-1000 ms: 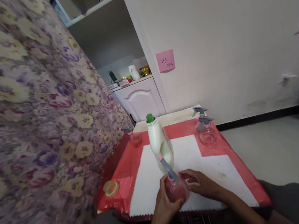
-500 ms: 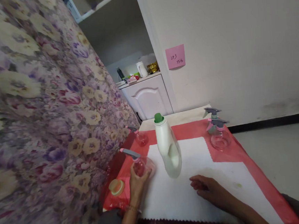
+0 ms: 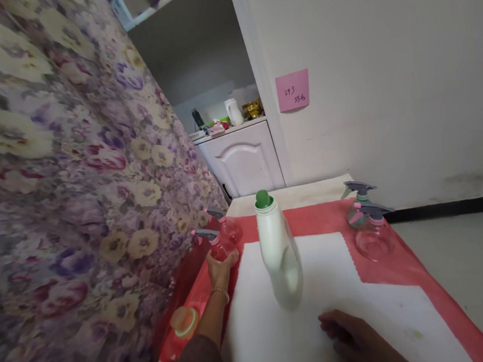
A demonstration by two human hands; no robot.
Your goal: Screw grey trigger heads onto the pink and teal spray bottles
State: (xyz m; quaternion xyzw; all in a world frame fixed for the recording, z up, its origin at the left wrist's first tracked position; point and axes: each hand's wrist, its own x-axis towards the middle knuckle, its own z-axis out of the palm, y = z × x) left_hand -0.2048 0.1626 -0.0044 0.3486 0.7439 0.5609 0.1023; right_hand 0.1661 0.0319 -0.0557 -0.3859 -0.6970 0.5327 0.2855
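Observation:
My left hand (image 3: 221, 268) is wrapped round a clear spray bottle with a grey and pink trigger head (image 3: 207, 234), at the table's left side. Just behind it stands a similar spray bottle (image 3: 232, 230). A pale green jug (image 3: 279, 256) with a green spout in its mouth is upright on the white cloth (image 3: 254, 326), between my hands. My right hand (image 3: 345, 332) hovers over or rests on the cloth to the right of the jug, fingers curled, holding nothing that shows.
Two more spray bottles, one pink-necked (image 3: 374, 237) and one greenish (image 3: 358, 204), stand at the right. A container with a yellowish lid (image 3: 184, 321) is near the left front edge. A floral curtain (image 3: 79, 217) borders the left side.
My left hand has carried its spray bottle left and back, close to the rear bottle. The view has shifted slightly, and my right hand appears lower, with its fingers more curled.

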